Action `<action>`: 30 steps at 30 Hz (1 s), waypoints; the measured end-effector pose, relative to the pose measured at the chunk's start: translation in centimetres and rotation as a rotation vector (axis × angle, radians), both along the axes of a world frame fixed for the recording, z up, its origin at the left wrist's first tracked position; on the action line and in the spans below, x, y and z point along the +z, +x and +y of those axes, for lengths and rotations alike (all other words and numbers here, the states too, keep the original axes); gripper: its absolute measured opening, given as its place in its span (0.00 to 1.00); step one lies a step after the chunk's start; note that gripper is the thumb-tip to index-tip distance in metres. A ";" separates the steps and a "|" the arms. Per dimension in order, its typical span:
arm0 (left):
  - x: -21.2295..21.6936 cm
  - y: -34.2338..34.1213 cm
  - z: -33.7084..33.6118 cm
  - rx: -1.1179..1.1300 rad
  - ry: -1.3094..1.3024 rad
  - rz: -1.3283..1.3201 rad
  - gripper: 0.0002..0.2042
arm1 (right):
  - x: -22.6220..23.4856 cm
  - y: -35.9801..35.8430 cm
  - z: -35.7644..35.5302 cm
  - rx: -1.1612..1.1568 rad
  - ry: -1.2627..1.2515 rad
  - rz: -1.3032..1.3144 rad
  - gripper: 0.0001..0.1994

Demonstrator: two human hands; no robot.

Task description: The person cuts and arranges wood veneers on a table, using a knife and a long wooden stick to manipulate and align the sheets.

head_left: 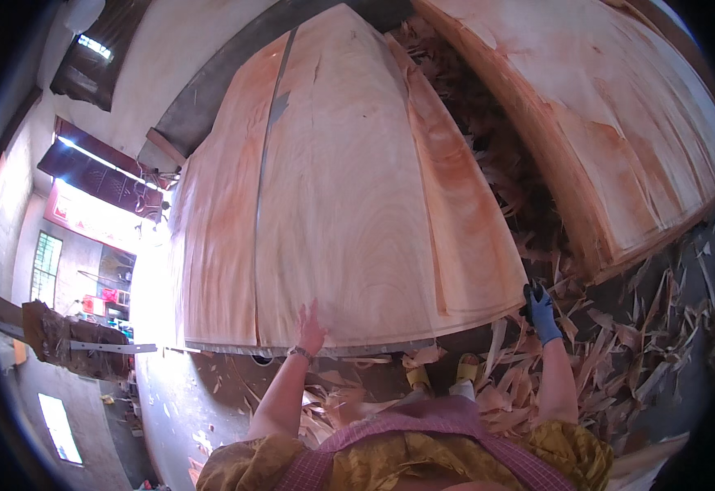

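Observation:
A wide stack of thin wood veneer sheets (349, 196) fills the middle, pale with reddish-brown streaks. Flat near its front edge lies my bare left hand (312, 327), fingers spread, a bracelet or watch at the wrist. A narrower reddish veneer strip (456, 188) runs down the right side of the stack, its edge wavy. At the stack's front right corner, my right hand (542, 313) wears a blue glove with dark fingers, which are curled at the veneer edge. Part of its grip is hidden. A thin grey gap (267, 164) runs lengthwise between sheets on the left.
Another tall veneer stack (619, 139) stands at the right, with scraps packed between the two. Torn veneer scraps (619, 352) litter the floor around my yellow shoes (467, 368). A worn wooden beam (71, 340) with a metal strip is at the left, near a bright opening (96, 213).

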State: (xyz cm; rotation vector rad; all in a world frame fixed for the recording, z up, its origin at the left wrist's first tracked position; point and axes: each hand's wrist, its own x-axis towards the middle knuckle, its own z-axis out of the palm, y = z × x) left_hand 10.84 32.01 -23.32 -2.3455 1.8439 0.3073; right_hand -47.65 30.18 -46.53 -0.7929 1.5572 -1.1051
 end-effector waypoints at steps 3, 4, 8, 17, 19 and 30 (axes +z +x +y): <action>-3.1 2.7 0.6 -0.006 0.145 0.082 0.45 | 0.4 2.6 0.6 -0.007 -0.010 -0.024 0.24; -2.9 2.8 0.2 -0.024 0.143 0.083 0.45 | -0.8 2.9 0.9 -0.013 -0.016 0.002 0.25; 0.8 -2.0 -2.4 0.035 0.237 0.113 0.50 | -2.4 4.2 2.2 0.053 0.100 0.096 0.28; -2.1 1.0 -1.5 -0.014 0.167 0.078 0.54 | -9.1 9.9 6.5 0.153 0.178 0.310 0.21; -2.6 1.5 -1.0 -0.039 0.160 0.106 0.54 | -12.0 11.5 7.6 0.154 0.212 0.340 0.20; -2.9 1.6 -1.6 -0.056 0.166 0.137 0.54 | -11.4 15.3 13.2 0.129 0.171 0.256 0.12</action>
